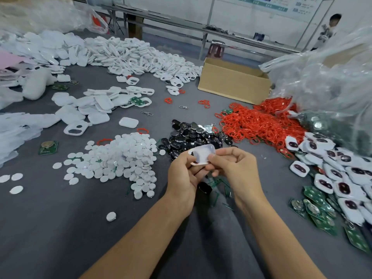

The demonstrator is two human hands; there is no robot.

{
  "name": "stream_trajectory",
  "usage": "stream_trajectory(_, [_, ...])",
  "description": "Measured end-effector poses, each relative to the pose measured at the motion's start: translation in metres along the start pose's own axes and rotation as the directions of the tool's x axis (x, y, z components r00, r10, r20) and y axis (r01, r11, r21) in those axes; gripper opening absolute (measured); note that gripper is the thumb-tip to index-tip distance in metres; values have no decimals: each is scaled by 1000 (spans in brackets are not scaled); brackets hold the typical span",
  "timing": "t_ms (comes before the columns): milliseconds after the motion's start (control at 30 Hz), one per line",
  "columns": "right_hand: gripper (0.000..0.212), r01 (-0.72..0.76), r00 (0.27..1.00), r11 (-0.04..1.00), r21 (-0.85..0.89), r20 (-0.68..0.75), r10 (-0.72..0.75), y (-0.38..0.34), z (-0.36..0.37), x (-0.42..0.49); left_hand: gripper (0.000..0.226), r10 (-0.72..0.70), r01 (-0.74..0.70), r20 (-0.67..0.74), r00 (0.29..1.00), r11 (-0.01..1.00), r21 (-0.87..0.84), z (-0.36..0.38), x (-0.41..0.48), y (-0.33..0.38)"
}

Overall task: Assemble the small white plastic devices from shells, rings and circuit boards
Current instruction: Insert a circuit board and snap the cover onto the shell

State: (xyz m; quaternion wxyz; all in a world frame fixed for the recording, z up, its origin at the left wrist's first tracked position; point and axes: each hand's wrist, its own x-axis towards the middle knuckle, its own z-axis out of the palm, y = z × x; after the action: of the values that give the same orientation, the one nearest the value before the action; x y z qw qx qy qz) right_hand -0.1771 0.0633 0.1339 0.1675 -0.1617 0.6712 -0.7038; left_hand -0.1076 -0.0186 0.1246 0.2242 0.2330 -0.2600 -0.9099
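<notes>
Both hands meet over the middle of the grey table on one white plastic shell with a thin red edge along its bottom. My left hand grips its lower left side. My right hand pinches its right end with thumb and fingers. Under my hands lie a black oval piece and green circuit boards, partly hidden. A heap of red rings lies to the upper right, white round discs to the left, black shiny oval pieces just beyond my hands.
Piles of white shells cover the far left. A cardboard box stands at the back right, beside a large clear plastic bag. Assembled white shells with dark windows and green boards crowd the right edge. A person stands far back right.
</notes>
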Motion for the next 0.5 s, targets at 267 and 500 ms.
stream_trajectory(267, [12,122,990,962,-246,-40,-136,9,3,-1,33,50,-47,-104,993,999,28,2,3,-4])
stream_trajectory(500, [9,109,993,990,-93,-31,-112,8,5,-4,35,52,-44,-105,993,997,68,3,2,-3])
